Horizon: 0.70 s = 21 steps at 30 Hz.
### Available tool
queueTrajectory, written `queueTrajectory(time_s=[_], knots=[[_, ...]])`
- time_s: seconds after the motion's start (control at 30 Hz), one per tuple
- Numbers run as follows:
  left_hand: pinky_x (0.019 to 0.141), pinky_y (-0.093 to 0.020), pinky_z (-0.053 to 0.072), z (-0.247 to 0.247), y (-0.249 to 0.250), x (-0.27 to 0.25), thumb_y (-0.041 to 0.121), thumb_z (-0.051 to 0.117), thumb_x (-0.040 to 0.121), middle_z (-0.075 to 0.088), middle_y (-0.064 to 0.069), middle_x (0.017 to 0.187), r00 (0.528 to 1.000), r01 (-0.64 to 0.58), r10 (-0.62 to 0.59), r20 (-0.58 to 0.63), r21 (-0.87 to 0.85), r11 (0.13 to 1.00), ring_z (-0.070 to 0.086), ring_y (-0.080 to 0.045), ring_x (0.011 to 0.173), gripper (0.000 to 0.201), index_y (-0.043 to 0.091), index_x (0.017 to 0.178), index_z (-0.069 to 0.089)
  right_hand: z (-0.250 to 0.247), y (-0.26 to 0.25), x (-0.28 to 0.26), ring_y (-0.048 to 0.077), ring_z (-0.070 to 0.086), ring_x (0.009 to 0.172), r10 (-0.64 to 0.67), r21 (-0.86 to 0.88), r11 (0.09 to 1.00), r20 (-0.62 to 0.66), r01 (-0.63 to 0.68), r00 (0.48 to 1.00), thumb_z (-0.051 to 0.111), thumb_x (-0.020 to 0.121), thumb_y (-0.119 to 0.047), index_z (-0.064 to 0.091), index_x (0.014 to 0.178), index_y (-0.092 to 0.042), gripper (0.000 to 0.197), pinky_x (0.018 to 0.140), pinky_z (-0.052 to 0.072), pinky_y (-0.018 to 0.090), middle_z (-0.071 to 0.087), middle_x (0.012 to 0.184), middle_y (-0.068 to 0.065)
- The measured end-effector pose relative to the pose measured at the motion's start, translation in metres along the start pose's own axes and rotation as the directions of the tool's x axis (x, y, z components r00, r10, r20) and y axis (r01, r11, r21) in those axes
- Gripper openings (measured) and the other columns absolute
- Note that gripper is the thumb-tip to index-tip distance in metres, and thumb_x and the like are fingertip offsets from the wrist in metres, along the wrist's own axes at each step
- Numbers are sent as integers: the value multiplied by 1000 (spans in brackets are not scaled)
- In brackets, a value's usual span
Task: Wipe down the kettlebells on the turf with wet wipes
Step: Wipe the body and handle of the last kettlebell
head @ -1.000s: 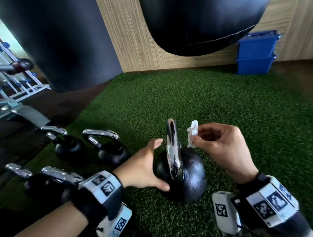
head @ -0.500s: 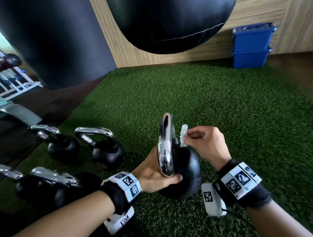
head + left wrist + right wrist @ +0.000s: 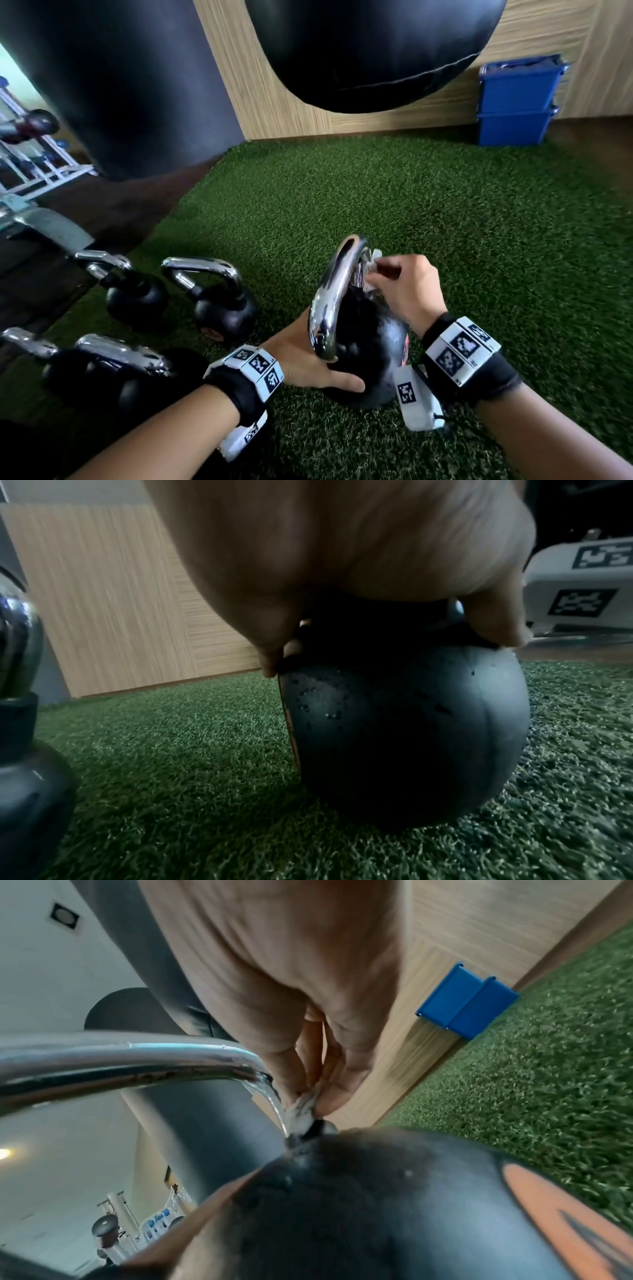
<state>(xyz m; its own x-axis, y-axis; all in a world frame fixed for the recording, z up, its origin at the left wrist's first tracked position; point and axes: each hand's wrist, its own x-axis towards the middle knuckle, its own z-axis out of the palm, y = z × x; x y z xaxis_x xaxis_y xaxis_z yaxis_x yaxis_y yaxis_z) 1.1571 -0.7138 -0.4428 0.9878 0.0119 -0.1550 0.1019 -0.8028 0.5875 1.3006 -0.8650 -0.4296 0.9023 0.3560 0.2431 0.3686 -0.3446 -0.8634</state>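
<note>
Here, left hand (image 3: 301, 356) gripping kettlebell (image 3: 371, 346), right hand (image 3: 404, 291) pinching wet wipe (image 3: 302, 1110) against handle (image 3: 334, 294)

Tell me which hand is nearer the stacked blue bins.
Right. The right hand pinches the wet wipe at the kettlebell handle, on the blue bins' side; the left hand holds its body on the opposite side.

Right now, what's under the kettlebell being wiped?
Green turf; the kettlebell rests on it, held by the left hand. Its rounded body covers the contact spot, so anything beneath can't be seen.
</note>
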Motion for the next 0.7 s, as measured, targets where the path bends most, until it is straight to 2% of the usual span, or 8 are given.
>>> queueTrajectory(time_s=[0.1,0.17,0.23,0.3,0.4,0.5,0.6,0.7], knots=[[97,13,16,-2,2,-1,58,91,65,24,66,129,999,-43,43,-3,-10,999,21,40,123,114,88,120,-4,-6,-9,6,-13,56,64,-165,38,985,-106,170,981,79,84,-16,79,101,-16,17,61,41,-4,68,85,-16],[91,15,16,-3,2,-1,55,94,62,25,66,128,999,-37,37,-2,-32,999,22,41,121,117,86,123,0,-9,-8,5,-4,60,67,-195,31,980,-99,198,976,82,81,-14,79,101,-16,21,65,42,-5,66,81,-19],[95,12,22,0,-2,0,50,98,58,34,56,136,1000,-27,26,-9,-70,997,29,36,124,120,78,131,8,-11,-7,3,-2,59,66,-174,45,983,-45,176,984,84,78,-12,79,97,-13,20,67,45,1,68,76,-16],[104,3,30,2,-4,2,47,101,55,44,41,142,1000,-2,1,-9,-111,994,37,26,130,122,69,138,13,-12,-8,3,4,62,73,-189,45,981,-35,191,981,84,78,-11,78,102,-10,25,72,49,9,71,84,-8],[99,8,27,2,-4,2,50,100,54,45,44,138,1000,-15,14,-12,-103,995,37,28,128,118,73,134,16,-15,-16,0,9,64,82,-355,-20,934,-128,356,926,81,80,-6,75,113,-7,34,77,49,5,73,100,2],[100,9,22,2,-4,2,53,99,54,42,44,142,999,-35,32,-31,-96,995,34,26,132,121,70,139,15,-20,-22,-14,8,65,85,-576,-116,817,-122,565,808,78,79,5,75,112,-5,34,87,46,2,73,103,5],[102,8,22,4,-7,2,62,97,50,39,45,144,999,-39,36,-36,-90,995,32,28,132,127,61,148,16,-28,-25,-23,11,67,91,-667,-100,744,-48,661,744,76,79,9,76,111,-6,36,89,53,15,72,103,5],[114,-6,28,5,-11,3,58,98,50,42,39,146,1000,-19,18,-14,-112,994,35,22,135,129,50,153,21,-35,-31,-15,18,70,86,-661,-98,749,-40,656,749,77,80,9,77,109,-5,33,82,59,28,73,100,7]])
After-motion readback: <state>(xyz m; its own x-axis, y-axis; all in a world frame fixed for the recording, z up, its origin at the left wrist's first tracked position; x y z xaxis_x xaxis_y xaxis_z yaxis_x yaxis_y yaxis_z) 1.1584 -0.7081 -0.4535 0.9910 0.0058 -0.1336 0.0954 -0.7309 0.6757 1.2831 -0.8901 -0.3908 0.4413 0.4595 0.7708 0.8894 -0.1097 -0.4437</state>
